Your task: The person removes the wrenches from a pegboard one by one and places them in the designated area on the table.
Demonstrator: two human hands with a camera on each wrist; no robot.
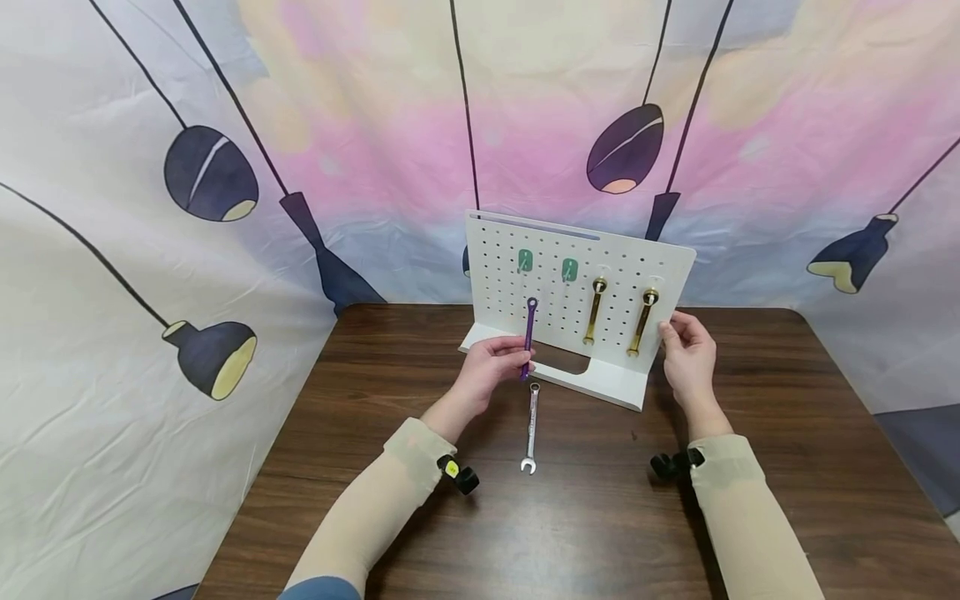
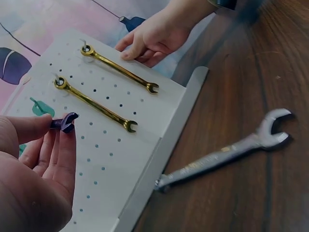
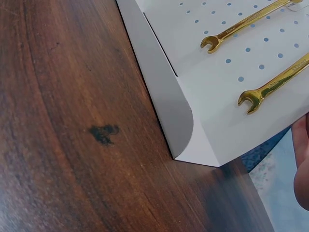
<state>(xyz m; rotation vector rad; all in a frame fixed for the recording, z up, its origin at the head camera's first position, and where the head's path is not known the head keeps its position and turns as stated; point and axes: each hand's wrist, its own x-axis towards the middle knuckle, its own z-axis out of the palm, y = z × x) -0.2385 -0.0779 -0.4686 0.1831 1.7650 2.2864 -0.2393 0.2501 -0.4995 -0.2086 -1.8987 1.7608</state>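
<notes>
My left hand (image 1: 491, 367) pinches a purple combination wrench (image 1: 530, 325) by its open end, its ring end pointing up in front of a white pegboard (image 1: 555, 317). Two green hooks (image 1: 525, 260) sit on the board's left half, with nothing hanging from them. On two clear hooks to the right hang gold wrenches (image 1: 594, 312), (image 2: 99, 104), open ends down. My right hand (image 1: 690, 354) holds the board's right edge, thumb on the front; its fingers are partly hidden behind. A silver combination wrench (image 1: 532, 429) lies on the table before the board.
The brown wooden table (image 1: 600, 517) runs under everything. Behind it hangs a cloth backdrop (image 1: 360, 150) printed with dark lamps. The board's base lip (image 3: 164, 82) rests on the table, and a dark mark (image 3: 104, 134) shows on the wood nearby.
</notes>
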